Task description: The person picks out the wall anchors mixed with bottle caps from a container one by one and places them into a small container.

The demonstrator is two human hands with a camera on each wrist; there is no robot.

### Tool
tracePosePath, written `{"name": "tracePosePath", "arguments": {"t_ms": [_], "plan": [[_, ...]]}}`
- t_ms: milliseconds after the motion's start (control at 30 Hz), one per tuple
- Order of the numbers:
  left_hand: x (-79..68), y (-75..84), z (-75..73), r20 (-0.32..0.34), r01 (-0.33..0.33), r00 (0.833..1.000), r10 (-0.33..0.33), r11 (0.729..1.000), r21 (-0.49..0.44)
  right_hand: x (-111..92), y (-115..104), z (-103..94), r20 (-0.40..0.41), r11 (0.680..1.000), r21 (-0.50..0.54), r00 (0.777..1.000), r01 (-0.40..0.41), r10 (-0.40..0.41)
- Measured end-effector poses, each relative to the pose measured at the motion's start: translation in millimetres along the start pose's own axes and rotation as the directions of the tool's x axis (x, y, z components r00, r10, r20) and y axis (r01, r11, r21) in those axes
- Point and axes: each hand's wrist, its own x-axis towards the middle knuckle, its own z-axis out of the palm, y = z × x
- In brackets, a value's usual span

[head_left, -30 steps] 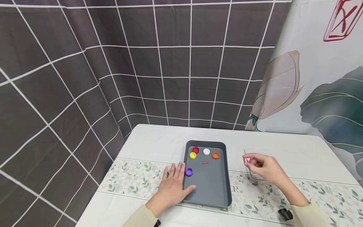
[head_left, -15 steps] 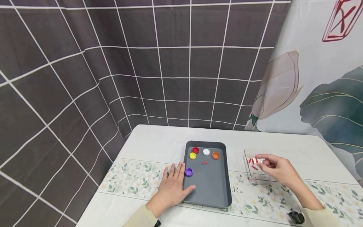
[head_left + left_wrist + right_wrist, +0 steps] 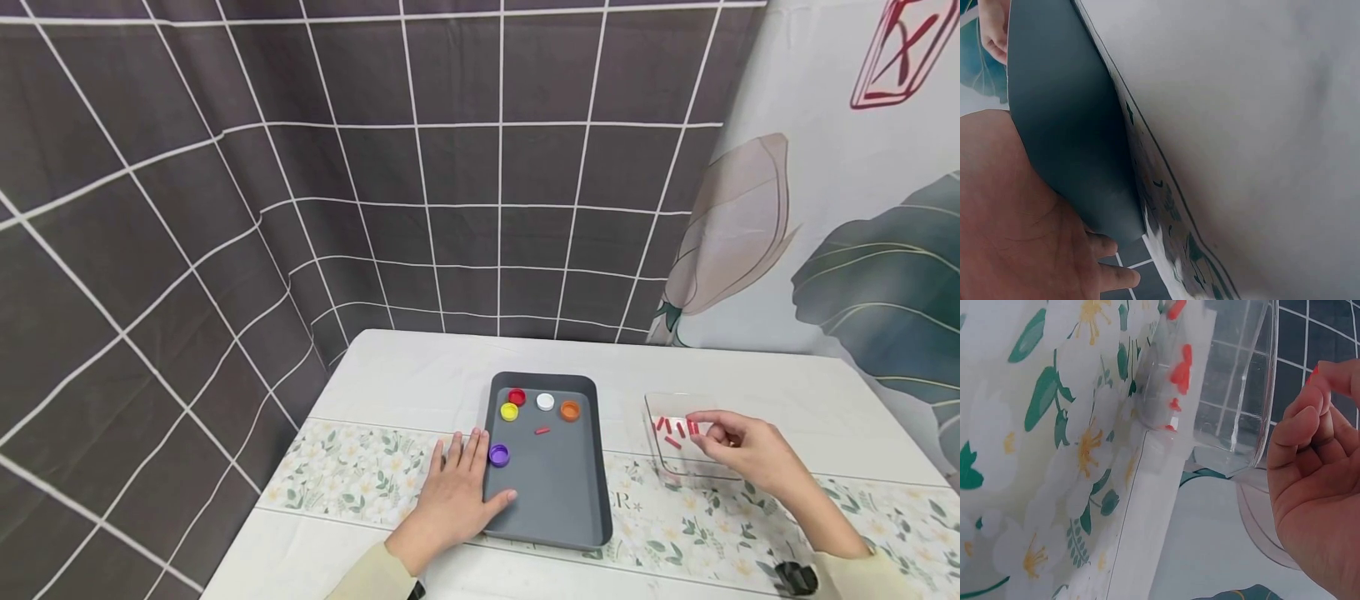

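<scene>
My right hand (image 3: 738, 450) pinches a short red stick (image 3: 1314, 372) between thumb and forefinger, over the clear plastic box (image 3: 654, 467). In the right wrist view the fingertips are above the box's rim. More red sticks (image 3: 673, 442) lie loose inside the box. My left hand (image 3: 457, 492) lies palm down with fingers spread, at the left edge of the grey tray (image 3: 555, 500). Its thumb reaches over the tray's rim. One red stick (image 3: 542, 431) rests on the tray, with a purple cap (image 3: 498, 455) near the left fingertips.
Toward the tray's far end sit a red cap (image 3: 517, 397), a yellow cap (image 3: 509, 412), a white cap (image 3: 545, 402) and an orange cap (image 3: 570, 411). The table (image 3: 420, 375) has a white cloth with a floral band. A dark checked curtain (image 3: 450, 167) hangs behind it.
My right hand has moved right, from the box's left side to over its middle, still pinching a red stick. More of the box's contents now show. The left hand stays put.
</scene>
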Motion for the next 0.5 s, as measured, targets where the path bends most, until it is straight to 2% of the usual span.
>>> {"name": "tracePosePath", "arguments": {"t_ms": [300,500], "plan": [[0.5,-0.9,2.4,0.0,-0.002,1.0,0.002,1.0,0.009,2,1,0.5,-0.003,1.0,0.02,1.0,0.014,-0.014],[0.2,-0.4,1.4,0.003,0.002,1.0,-0.002,1.0,0.009,7,-14,7.6,-0.023,0.999,0.033,0.999,0.03,-0.029]]}}
